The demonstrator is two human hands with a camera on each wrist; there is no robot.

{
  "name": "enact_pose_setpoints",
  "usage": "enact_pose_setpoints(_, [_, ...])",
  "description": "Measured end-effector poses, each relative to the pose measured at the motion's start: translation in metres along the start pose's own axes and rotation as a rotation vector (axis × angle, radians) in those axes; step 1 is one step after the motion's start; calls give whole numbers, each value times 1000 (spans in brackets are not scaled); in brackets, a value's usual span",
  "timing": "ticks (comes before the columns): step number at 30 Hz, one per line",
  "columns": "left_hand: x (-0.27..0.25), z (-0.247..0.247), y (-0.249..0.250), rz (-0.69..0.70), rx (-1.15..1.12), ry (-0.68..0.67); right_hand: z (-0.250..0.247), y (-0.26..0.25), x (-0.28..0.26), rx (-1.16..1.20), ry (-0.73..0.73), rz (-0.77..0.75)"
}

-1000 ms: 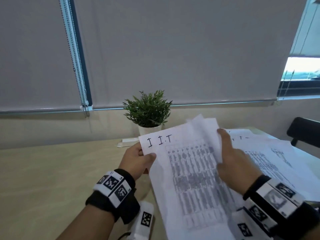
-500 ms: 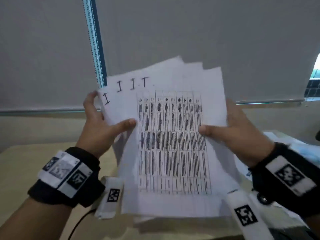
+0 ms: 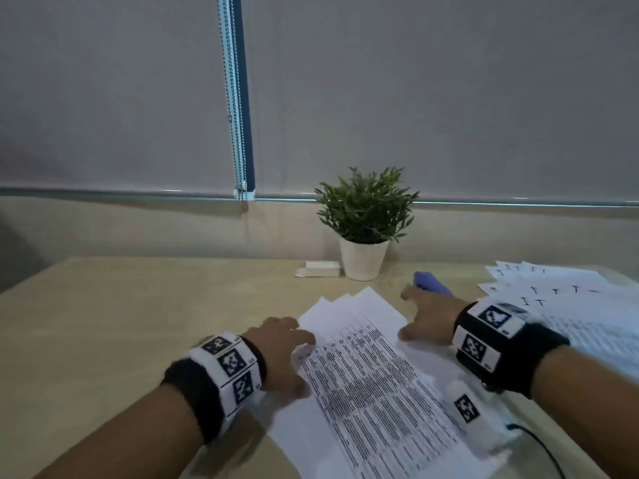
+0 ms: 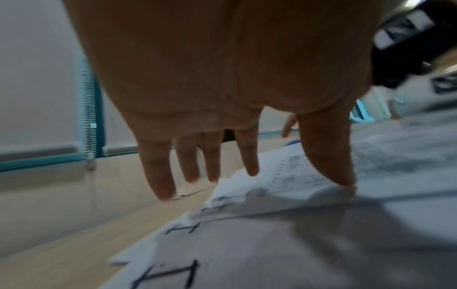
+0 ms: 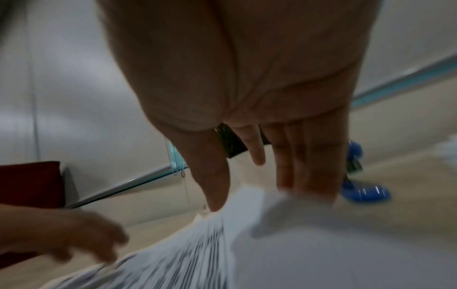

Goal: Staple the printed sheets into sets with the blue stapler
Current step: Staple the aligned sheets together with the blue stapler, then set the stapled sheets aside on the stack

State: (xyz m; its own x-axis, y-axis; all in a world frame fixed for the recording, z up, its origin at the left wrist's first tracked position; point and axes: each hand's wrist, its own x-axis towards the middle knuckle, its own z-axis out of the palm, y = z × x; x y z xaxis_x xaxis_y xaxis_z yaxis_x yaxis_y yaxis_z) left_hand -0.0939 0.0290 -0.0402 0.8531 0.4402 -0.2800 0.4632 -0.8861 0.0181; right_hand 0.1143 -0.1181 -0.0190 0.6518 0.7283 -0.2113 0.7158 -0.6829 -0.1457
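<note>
Fingers (image 4: 249,154): L hand (image 3: 280,347) & R hand (image 3: 428,316) spread flat on sheets (image 3: 373,375) | stapler (image 3: 430,283) far right, untouched | risk: fanned edges staple crooked.

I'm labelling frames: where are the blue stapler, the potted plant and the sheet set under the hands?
blue stapler (image 3: 432,282): head view, top of its body.
potted plant (image 3: 363,259): head view, white pot.
sheet set (image 3: 373,375): head view, printed table.
</note>
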Motion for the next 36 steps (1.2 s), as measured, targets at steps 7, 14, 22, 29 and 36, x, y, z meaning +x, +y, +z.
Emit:
enact_pose_setpoints(7, [9,-8,16,46,-2,-149,-27,31,45,-209,28,62])
enact_pose_setpoints(14, [12,-14,28,36,55,-89,-26,30,56,-304,45,85])
enact_pose_setpoints(22, [25,-20,30,85,44,-185,-55,14,5,182,308,64])
enact_pose_setpoints(29, [22,-16,33,60,85,-159,-15,-36,-38,79,212,-211])
enact_pose_setpoints(36, [20,-17,31,103,-5,-135,-8,-55,-40,-150,-3,-200])
